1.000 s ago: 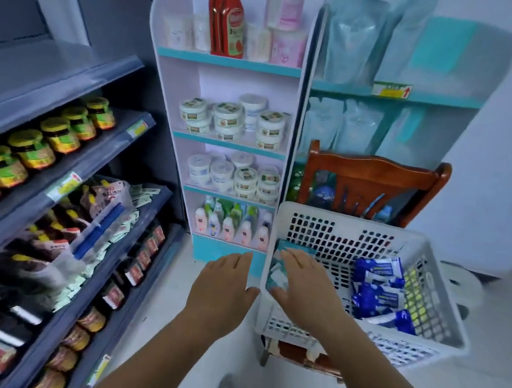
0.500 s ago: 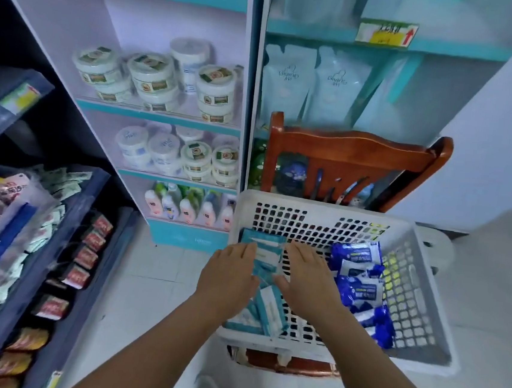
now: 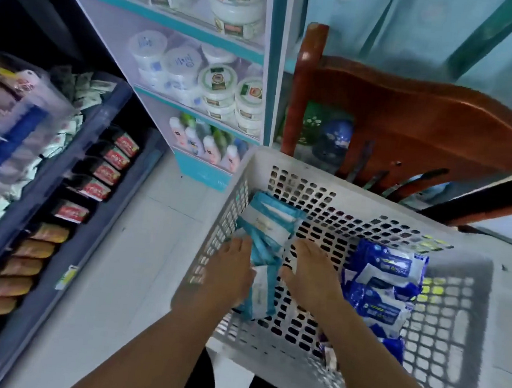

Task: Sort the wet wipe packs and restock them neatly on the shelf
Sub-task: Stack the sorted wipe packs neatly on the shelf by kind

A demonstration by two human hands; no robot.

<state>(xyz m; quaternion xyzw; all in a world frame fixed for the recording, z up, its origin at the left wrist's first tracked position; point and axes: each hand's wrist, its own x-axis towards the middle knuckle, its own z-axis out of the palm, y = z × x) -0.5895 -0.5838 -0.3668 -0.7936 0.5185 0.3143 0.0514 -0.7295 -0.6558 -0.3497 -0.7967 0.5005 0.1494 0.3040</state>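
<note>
A white perforated basket (image 3: 327, 182) sits on a wooden chair. Along its left wall stands a row of teal-and-white wet wipe packs (image 3: 268, 226). A pile of dark blue wet wipe packs (image 3: 384, 278) fills the right side. My left hand (image 3: 230, 272) lies against the left side of the teal row, fingers extended. My right hand (image 3: 311, 271) lies flat against the row's right side, between the teal and blue packs. Both hands bracket the teal packs; the fingertips are partly hidden among them.
The brown wooden chair (image 3: 411, 121) back rises behind the basket. A white and teal shelf unit (image 3: 216, 74) with jars and bottles stands at upper middle. A dark rack (image 3: 69, 207) of packaged goods runs along the left. Pale tiled floor (image 3: 135, 260) lies between rack and basket.
My view has tilted down and closer to the basket. My left hand moved from outside the basket onto the teal packs; both hands now flank the teal row.
</note>
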